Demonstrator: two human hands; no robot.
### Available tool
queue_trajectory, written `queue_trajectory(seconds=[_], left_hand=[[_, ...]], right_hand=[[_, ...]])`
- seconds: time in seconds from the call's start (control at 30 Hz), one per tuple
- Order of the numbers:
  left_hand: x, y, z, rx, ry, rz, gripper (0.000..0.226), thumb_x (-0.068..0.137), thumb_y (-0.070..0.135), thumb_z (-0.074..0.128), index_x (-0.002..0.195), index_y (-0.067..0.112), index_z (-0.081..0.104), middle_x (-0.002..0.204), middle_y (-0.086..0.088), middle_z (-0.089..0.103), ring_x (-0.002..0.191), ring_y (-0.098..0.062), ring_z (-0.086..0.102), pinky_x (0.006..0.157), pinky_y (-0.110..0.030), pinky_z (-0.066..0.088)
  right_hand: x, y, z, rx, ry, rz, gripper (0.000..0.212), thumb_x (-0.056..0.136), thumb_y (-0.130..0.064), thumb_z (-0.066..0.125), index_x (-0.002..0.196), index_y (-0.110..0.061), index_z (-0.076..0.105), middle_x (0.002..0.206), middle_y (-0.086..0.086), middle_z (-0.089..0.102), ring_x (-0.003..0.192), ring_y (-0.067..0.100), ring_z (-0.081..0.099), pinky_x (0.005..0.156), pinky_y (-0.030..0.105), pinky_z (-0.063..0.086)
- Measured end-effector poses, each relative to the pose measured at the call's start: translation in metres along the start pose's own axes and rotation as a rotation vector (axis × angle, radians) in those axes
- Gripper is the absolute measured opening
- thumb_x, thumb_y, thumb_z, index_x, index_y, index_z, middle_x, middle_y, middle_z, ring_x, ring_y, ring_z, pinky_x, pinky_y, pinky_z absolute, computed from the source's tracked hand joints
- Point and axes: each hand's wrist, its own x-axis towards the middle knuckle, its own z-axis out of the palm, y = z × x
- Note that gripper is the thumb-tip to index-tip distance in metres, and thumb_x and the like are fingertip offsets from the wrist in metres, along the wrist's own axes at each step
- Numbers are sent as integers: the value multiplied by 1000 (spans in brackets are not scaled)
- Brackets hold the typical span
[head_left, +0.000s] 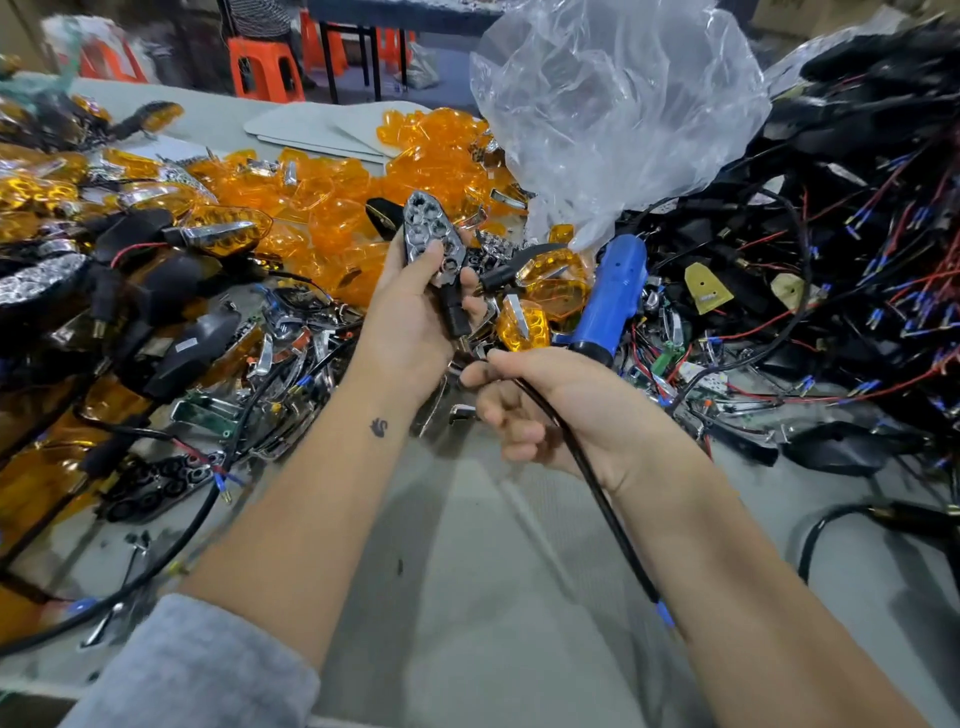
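A: Left hand, status?

B: Curled round a lamp unit. The thumb presses on its chrome reflector face and the fingers are behind. The unit stands upright, pointed end up, with its black stem running down across the palm.

A: Right hand?

B: The right hand sits just below and to the right of the left one. Thumb and forefinger pinch a black cable close under the stem, and the other fingers are loosely curled. (Cannot tell whether the cable enters the stem, as the join is hidden between the hands.)

A: Cable's path?

B: From the pinch it crosses the right wrist and hangs along the forearm, ending in a blue connector.

A: Around the hands?

B: A blue screwdriver lies just beyond the right hand, its dark end near the knuckles. Amber lenses are heaped beyond and to the left of the left hand. A clear plastic bag lies farther out, past the screwdriver. A wiring tangle of black, red and blue is well off to the right of the right hand. The grey table lies under both forearms. There is a grey sleeve on the left arm.
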Motion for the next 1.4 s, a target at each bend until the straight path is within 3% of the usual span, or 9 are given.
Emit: queue_trajectory(seconds=[0.1,0.2,0.33,0.5,0.63,1.07,1.27,1.4], left_hand=[[4,-11,2,19,21,49,36,104,12,46,140,15,44,102,-6,66,66,-13,58,58,-25,48],[5,-19,0,47,12,46,28,104,13,48,132,15,52,96,-4,71,69,-13,63,64,-26,54],[5,-21,-4,85,-88,31,22,104,14,46,121,23,57,101,-3,72,68,-14,62,59,-29,52],[3,-15,-9,146,-187,78,21,104,14,45,123,21,53,102,-4,70,66,-14,58,58,-28,51],[-1,-19,-4,180,-215,106,28,104,12,44,129,24,47,100,-3,68,65,-13,54,58,-27,50],[-5,-21,-3,217,-266,96,44,102,7,46,135,37,44,107,-6,67,70,-14,54,63,-29,49],[-5,-16,-7,98,-339,38,66,87,17,35,153,18,31,113,-11,65,75,-20,55,72,-35,48],[-4,-15,-9,60,-331,42,68,86,16,32,154,14,30,119,-12,61,79,-20,55,78,-35,47]], right_hand=[[12,5,1,-138,151,-34,30,102,-21,48,80,-7,63,51,2,49,33,9,35,37,17,32],[19,15,1,-229,246,-85,30,101,-19,49,76,-6,61,47,1,48,33,12,37,37,20,33],[26,26,-1,-462,415,-226,28,99,-16,52,78,-1,64,52,2,52,41,18,45,47,33,41],[29,38,-3,-709,564,-350,26,99,-20,52,74,-14,57,69,10,63,59,27,55,64,54,55],[28,40,-6,-762,654,-433,26,99,-19,56,73,-17,58,68,8,65,63,31,61,64,52,55],[27,38,-9,-772,644,-453,30,97,-16,57,70,-3,59,63,11,63,58,33,60,59,54,55],[27,38,-9,-786,630,-449,27,97,-18,58,76,-1,62,66,12,64,64,37,60,61,56,54],[27,38,-8,-876,640,-443,25,96,-21,59,77,-8,67,67,6,66,66,25,62,66,46,54]])
